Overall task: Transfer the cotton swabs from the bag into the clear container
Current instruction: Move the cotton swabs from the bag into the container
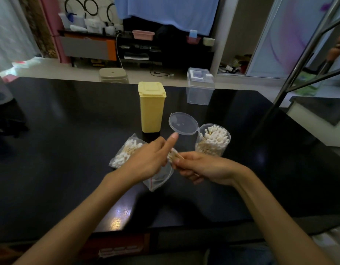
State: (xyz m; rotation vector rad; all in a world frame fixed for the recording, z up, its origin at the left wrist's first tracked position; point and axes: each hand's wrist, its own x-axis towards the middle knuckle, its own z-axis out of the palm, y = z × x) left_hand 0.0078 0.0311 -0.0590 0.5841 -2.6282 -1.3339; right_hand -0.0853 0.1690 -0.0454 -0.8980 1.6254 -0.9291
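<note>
A clear round container [213,142] stands on the black table [69,121], packed with cotton swabs, its hinged lid [183,123] flipped open to the left. A clear zip bag [125,152] with swabs lies to the left; its open mouth with a red strip [158,179] lies below my hands. Both hands hold a small bundle of swabs [173,154] between them. My left hand [148,159] grips the cotton ends, thumb raised. My right hand [201,168] pinches the wooden sticks, just in front of the container.
A tall yellow lidded box [151,107] stands behind the bag. A clear lidded box [200,87] sits at the table's far edge. A metal frame [299,60] rises at the right. A stool [112,74] stands beyond the table.
</note>
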